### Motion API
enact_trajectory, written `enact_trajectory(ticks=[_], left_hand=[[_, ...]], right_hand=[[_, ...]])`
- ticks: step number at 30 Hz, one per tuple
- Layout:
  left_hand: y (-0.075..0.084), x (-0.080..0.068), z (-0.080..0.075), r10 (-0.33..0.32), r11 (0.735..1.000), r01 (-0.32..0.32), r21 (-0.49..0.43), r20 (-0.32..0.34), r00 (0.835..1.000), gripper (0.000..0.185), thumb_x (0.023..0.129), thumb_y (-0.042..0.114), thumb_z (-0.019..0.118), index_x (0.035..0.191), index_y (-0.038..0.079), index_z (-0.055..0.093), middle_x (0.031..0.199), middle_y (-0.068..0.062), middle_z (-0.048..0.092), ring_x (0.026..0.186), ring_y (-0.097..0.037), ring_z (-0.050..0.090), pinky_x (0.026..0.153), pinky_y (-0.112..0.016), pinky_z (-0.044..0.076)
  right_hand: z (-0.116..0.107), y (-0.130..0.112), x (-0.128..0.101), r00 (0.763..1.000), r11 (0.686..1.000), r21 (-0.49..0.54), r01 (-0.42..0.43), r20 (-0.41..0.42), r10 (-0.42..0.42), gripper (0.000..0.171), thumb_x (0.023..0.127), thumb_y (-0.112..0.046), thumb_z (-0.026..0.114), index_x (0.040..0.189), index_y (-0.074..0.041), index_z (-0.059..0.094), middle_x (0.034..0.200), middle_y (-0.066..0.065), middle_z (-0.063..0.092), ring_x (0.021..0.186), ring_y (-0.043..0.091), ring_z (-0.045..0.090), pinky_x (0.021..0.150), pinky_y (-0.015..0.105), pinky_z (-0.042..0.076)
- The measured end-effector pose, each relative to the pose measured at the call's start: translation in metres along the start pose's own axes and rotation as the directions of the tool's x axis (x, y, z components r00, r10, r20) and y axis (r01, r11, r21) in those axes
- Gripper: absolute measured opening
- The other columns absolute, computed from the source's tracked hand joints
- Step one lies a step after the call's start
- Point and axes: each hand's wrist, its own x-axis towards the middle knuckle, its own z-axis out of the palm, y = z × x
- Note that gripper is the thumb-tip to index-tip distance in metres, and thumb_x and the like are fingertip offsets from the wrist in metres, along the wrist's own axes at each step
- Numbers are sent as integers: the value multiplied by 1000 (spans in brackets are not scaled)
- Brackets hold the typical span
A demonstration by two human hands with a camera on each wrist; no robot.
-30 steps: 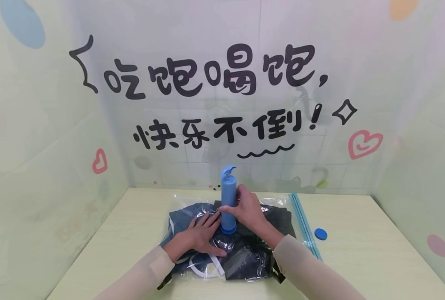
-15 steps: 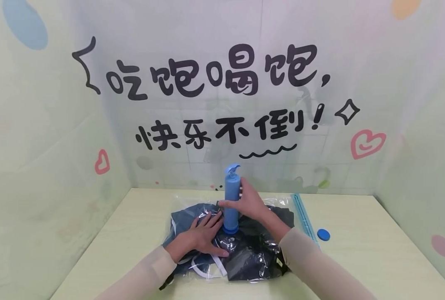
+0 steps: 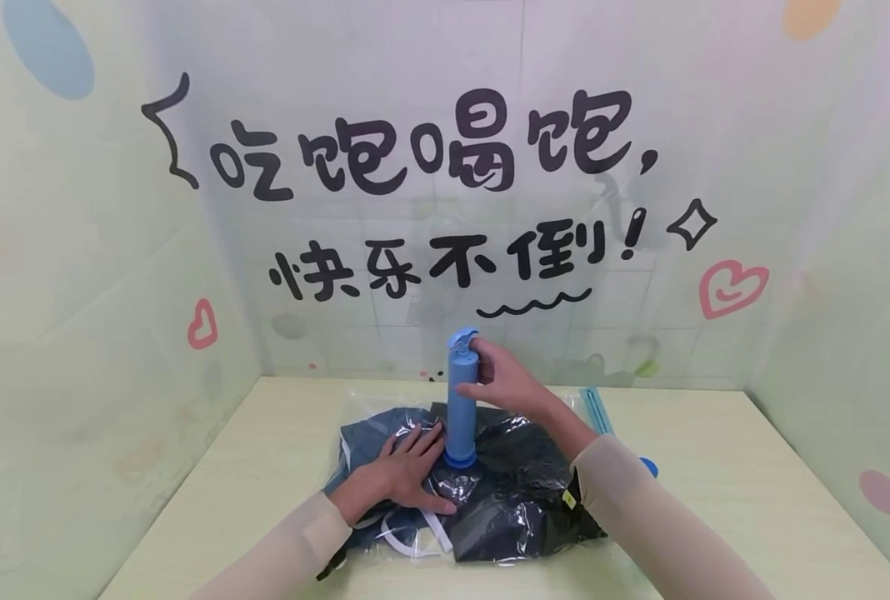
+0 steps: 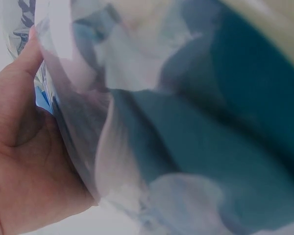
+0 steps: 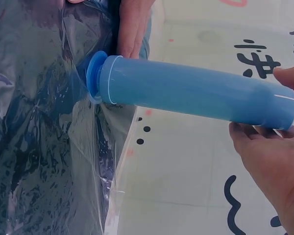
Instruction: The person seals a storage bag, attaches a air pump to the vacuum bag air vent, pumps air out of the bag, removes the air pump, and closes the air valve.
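My hands at the blue hand pump (image 3: 461, 396), standing upright on the clear vacuum bag (image 3: 385, 400) near the middle of the table (image 3: 715, 517).

The pump's flared base (image 5: 94, 77) sat on the bag over the dark folded clothes (image 3: 512, 492), its handle (image 3: 462, 337) at the top. My right hand (image 3: 507, 382) grasped the upper end of the barrel, thumb in front and fingers curled behind it, just below the handle. My left hand (image 3: 400, 475) lay flat with fingers spread on the bag, pressing it down just left of the pump's base. The bag's blue zip strip (image 3: 593, 408) ran along its right edge, and a small blue round cap (image 3: 649, 467) lay on the table just right of it, partly behind my right sleeve (image 3: 640, 517). The far wall carried black lettering (image 3: 430, 192).
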Motion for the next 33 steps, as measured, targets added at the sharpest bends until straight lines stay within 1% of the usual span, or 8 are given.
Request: enact_trajectory(ticks=[6,9,13,18,21,24,28,33], left_hand=[[-1,-1,1,8,1000,-8,4,-4,1000,111,79,78,66,163,17,26,169,-3,13,153,-32,9,116,-64,12],[-2,-1,1,10,1000,-10,0,-7,1000,110,80,77,67,162,16,28,169,-3,14,153,-32,10,116,-64,13],[-1,-1,1,15,1000,-15,5,-13,1000,109,81,76,67,162,14,29,168,-4,15,153,-33,10,115,-64,14],[0,-1,1,18,1000,-18,7,-22,1000,109,80,75,68,162,14,30,168,-5,16,152,-33,11,115,-64,14],[0,-1,1,19,1000,-19,6,-24,1000,108,80,75,68,161,14,30,168,-5,16,152,-33,12,115,-64,14],[1,-2,0,20,1000,-20,6,-22,1000,108,81,75,68,161,14,30,168,-5,16,152,-33,11,115,-64,14],[2,-3,-2,25,1000,-24,7,-25,999,107,81,74,69,161,13,31,168,-5,17,152,-34,12,115,-65,14],[1,-3,-2,31,999,-31,-8,-33,999,105,82,73,69,160,13,33,168,-6,19,152,-34,12,115,-63,15]], right_hand=[[2,0,1,1000,1000,0,20,17,-20,57,97,4,66,147,7,41,142,24,52,130,37,53,101,45,48],[4,0,2,999,999,-41,35,19,-35,58,97,3,67,147,10,40,141,26,53,128,38,55,100,44,49],[6,-1,3,999,995,-93,35,3,-35,59,96,1,69,147,11,40,139,27,54,126,38,56,99,44,50],[8,-2,1,997,990,-140,-20,-77,9,59,95,-4,73,144,11,42,134,26,57,121,38,60,97,45,51],[8,-1,-1,989,981,-185,-53,-143,26,62,92,-7,77,142,11,44,132,24,59,117,37,63,95,45,53],[9,-1,-2,981,969,-236,-71,-194,25,64,90,-10,80,140,10,47,128,22,62,110,34,66,90,44,55],[13,-1,-2,971,956,-281,-83,-238,14,63,88,-13,82,137,8,49,124,20,64,103,30,67,86,43,56],[16,-3,-4,962,952,-281,-124,-270,45,65,88,-17,83,138,6,48,127,20,62,105,30,66,88,45,55]])
